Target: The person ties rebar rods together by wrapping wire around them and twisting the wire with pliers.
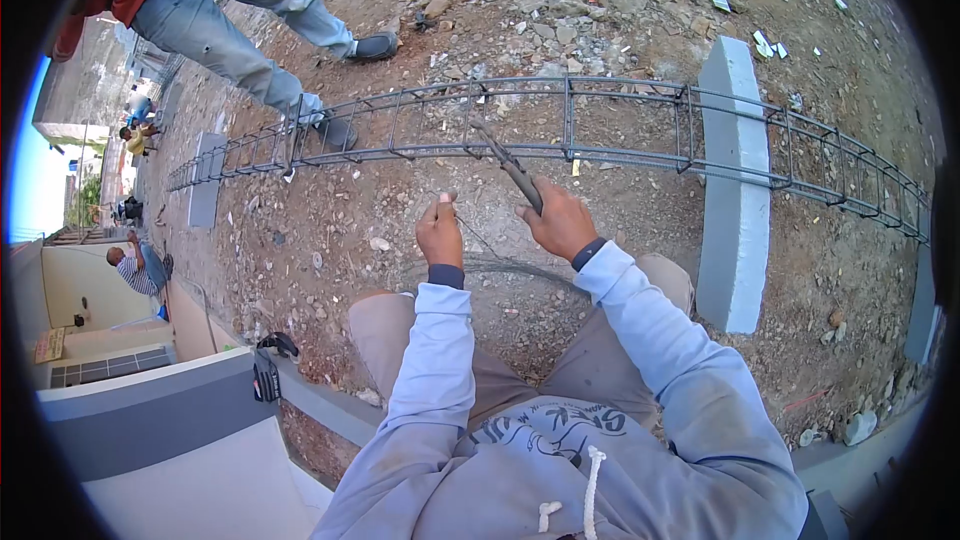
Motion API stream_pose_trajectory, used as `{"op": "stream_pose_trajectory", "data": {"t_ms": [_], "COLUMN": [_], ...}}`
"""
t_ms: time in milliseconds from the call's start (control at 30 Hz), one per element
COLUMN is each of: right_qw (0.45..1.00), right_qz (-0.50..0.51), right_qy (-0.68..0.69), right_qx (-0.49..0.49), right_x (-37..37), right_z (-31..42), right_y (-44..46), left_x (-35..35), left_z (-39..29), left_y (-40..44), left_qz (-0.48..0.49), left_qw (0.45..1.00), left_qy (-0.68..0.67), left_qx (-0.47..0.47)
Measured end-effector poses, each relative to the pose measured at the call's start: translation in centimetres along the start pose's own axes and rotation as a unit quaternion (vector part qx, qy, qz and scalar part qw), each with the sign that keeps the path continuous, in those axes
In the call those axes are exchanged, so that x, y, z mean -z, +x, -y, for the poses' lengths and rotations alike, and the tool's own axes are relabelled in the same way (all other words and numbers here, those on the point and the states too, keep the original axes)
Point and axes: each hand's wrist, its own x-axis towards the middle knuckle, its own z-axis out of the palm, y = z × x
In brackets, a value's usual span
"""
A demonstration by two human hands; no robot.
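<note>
The cage [568,120] arcs across the ground before me, from 9 o'clock through 12 to 3. At 10 o'clock a co-worker [225,45] stands, one shoe showing at its bars. It lies over a block [735,230] between 2 and 3 o'clock and another block [205,205] at 9. By my knees, at 6 o'clock, loose wires [500,266] lie on the soil. My right hand [562,225] is wrapped around the handles of the pincers [521,183]; their tip points to 11 o'clock, over the cage's near side, touching or not I cannot tell. My left hand [438,233] is pinched narrow, thumb against fingers, on a thin strand [478,234] trailing towards 5 o'clock.
</note>
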Motion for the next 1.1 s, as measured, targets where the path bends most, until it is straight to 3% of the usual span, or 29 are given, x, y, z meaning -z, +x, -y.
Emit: {"op": "stream_pose_trajectory", "data": {"t_ms": [67, 167, 300, 433, 567, 600, 633, 733, 900, 1000, 1100], "right_qw": [0.989, 0.950, 0.925, 0.864, 0.974, 0.989, 0.996, 0.948, 0.786, 0.764, 0.786], "right_qz": [-0.087, -0.158, -0.125, -0.277, -0.149, -0.111, -0.089, -0.104, -0.111, -0.125, -0.172], "right_qy": [-0.117, -0.246, -0.351, -0.409, -0.165, -0.084, 0.012, 0.261, 0.533, 0.548, 0.498], "right_qx": [0.039, 0.109, 0.067, 0.096, 0.047, 0.053, 0.000, -0.148, -0.293, -0.318, -0.324], "right_x": [1.9, 1.4, -1.9, -4.8, -11.1, -13.9, -16.0, -19.3, -21.6, -22.3, -23.7], "right_z": [1.6, 2.1, 2.8, 4.6, 8.0, 7.5, 7.9, 11.6, 16.8, 18.0, 17.9], "right_y": [2.7, 6.6, 8.4, 7.9, 5.6, 5.1, 4.6, 3.4, 2.7, 3.4, 4.0], "left_x": [0.6, 1.4, 2.5, 4.5, 6.4, 6.9, 7.3, 8.5, 10.5, 10.6, 10.6], "left_z": [0.5, 1.2, 1.2, 1.3, 2.3, 2.2, 1.8, 1.1, 1.8, 2.0, 3.1], "left_y": [0.9, 1.4, 2.5, 5.5, 9.6, 10.4, 11.2, 13.1, 13.6, 14.1, 16.1], "left_qz": [0.023, 0.102, 0.127, 0.185, 0.250, 0.274, 0.296, 0.335, 0.357, 0.358, 0.392], "left_qw": [0.998, 0.992, 0.983, 0.972, 0.944, 0.936, 0.927, 0.915, 0.907, 0.913, 0.908], "left_qy": [0.052, -0.028, -0.115, -0.134, -0.181, -0.187, -0.193, -0.188, -0.203, -0.184, -0.134], "left_qx": [-0.021, 0.068, 0.067, 0.061, 0.113, 0.120, 0.125, 0.125, 0.096, 0.071, 0.059]}}
